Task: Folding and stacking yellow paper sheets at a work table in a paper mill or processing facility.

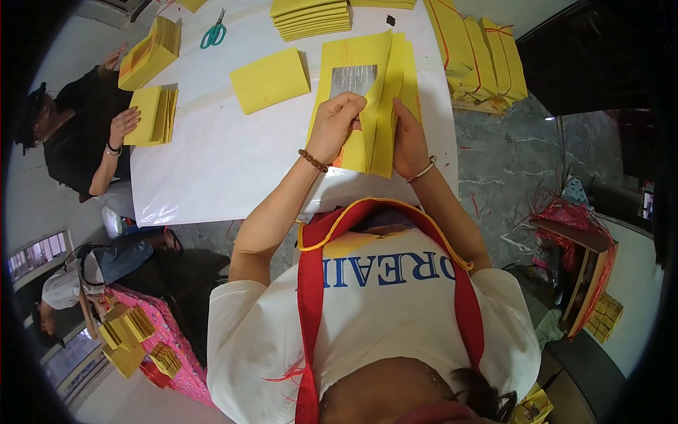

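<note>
Over the white table [191, 184], both hands work on a stack of yellow paper sheets [383, 106]. My left hand [337, 126] is closed, pinching the left part of a raised, bent sheet. My right hand [411, 143] grips the right edge of the upright sheets, its thumb toward me and its other fingers mostly hidden. Beneath the raised sheet lies a yellow sheet with a silver foil rectangle [346, 73] and orange marks. A folded yellow paper packet [270, 80] rests to the left of my hands.
Green-handled scissors [214, 35] lie at the far left, near a yellow paper pile [311, 20]. A co-worker's hand [125, 127] holds a yellow paper stack [152, 116] at the table's left edge. Tied yellow bundles [487, 60] stand beyond the right edge.
</note>
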The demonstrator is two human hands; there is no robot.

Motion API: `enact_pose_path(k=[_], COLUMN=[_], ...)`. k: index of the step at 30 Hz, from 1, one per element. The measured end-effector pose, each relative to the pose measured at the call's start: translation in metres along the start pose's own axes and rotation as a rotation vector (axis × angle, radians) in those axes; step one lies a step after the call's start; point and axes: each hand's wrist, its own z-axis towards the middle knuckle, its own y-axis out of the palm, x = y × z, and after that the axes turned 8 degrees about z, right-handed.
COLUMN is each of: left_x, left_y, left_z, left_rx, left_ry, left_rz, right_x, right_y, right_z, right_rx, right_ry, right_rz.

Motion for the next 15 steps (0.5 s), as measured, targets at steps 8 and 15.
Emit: enact_pose_path(k=[8, 15], left_x=[0.0002, 0.0008], left_y=[-0.0025, -0.0003], left_z=[-0.0021, -0.0031], left_rx=[-0.038, -0.025], left_ry=[-0.007, 0.001], left_rz=[-0.061, -0.050], right_x=[0.0011, 0.0005], right_y=[-0.0029, -0.0052], right_z=[0.0010, 0.0024], right_rx=[-0.042, 0.011], right_ry=[-0.007, 0.031], right_rz=[-0.059, -0.009])
